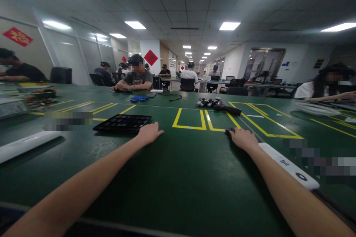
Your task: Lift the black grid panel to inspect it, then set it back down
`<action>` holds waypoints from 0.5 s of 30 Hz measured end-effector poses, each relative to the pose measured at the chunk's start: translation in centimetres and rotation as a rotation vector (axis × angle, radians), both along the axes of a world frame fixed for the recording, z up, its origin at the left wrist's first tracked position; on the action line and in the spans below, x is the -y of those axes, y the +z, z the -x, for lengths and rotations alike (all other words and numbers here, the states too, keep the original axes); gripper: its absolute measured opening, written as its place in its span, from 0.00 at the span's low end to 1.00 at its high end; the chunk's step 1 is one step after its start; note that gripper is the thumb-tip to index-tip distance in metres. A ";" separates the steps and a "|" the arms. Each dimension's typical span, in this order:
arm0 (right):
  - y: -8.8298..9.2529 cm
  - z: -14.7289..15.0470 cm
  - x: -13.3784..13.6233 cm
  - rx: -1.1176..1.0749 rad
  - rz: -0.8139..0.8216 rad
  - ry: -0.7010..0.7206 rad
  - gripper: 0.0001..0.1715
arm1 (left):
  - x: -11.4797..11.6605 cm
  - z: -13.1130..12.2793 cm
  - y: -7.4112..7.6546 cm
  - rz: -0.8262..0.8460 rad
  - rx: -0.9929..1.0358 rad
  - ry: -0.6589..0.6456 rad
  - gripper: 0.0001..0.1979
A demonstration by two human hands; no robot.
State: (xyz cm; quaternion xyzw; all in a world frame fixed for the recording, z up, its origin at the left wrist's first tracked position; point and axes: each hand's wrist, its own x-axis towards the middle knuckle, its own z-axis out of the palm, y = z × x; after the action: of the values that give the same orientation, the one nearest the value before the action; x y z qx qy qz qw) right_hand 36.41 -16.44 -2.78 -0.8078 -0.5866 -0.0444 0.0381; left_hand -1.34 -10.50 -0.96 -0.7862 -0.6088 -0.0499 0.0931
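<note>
My left hand [150,132] lies at the near right corner of a flat black tray [122,123] divided into small compartments. Its thumb points right, apart from the other fingers, and no object shows in the hand. Whether it touches the tray's edge, I cannot tell. Over on the right, my right hand [244,138] is closed on a small black object [229,130], whose kind is too dark to make out. Just behind that wrist, partly covered by my forearm, a white power strip [289,164] lies at a slant on the green table [178,177].
Yellow tape [190,127] marks rectangles on the table. Farther back lie a black-and-silver bundle [208,102], a dark cylinder [228,109] and a blue item [139,98]. A white bar [27,144] is at left. A person [137,76] sits across the table, another [314,87] at right.
</note>
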 end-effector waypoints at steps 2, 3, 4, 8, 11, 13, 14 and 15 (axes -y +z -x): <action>0.0 0.0 0.0 -0.005 0.002 0.001 0.29 | -0.3 0.0 -0.5 0.045 0.059 -0.071 0.14; 0.0 0.0 0.0 -0.005 0.002 0.000 0.29 | -0.4 0.0 -0.7 0.058 0.095 -0.102 0.11; 0.0 0.0 0.0 -0.003 0.004 -0.001 0.29 | -0.5 -0.1 -0.9 0.068 0.130 -0.128 0.08; 0.1 0.0 0.1 0.005 0.010 -0.003 0.29 | -0.9 -0.1 -0.7 0.072 0.264 -0.140 0.05; 0.1 0.0 0.2 0.006 -0.002 0.003 0.29 | -1.5 0.7 0.4 0.148 0.738 -0.017 0.07; 0.1 0.0 0.2 0.003 -0.007 0.001 0.30 | -2.1 1.7 1.6 0.182 1.065 0.087 0.06; 0.1 0.0 0.2 -0.001 -0.007 -0.002 0.30 | -2.4 2.3 2.2 0.169 1.162 0.128 0.05; 0.1 0.0 0.2 -0.006 -0.005 -0.004 0.30 | -2.6 3.1 2.7 0.136 1.214 0.158 0.04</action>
State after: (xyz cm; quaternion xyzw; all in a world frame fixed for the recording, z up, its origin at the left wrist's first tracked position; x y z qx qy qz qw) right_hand 36.39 -16.62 -2.73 -0.8091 -0.5846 -0.0433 0.0417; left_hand -4.47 -7.85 1.77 -0.5745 -0.6113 -0.4425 -0.3171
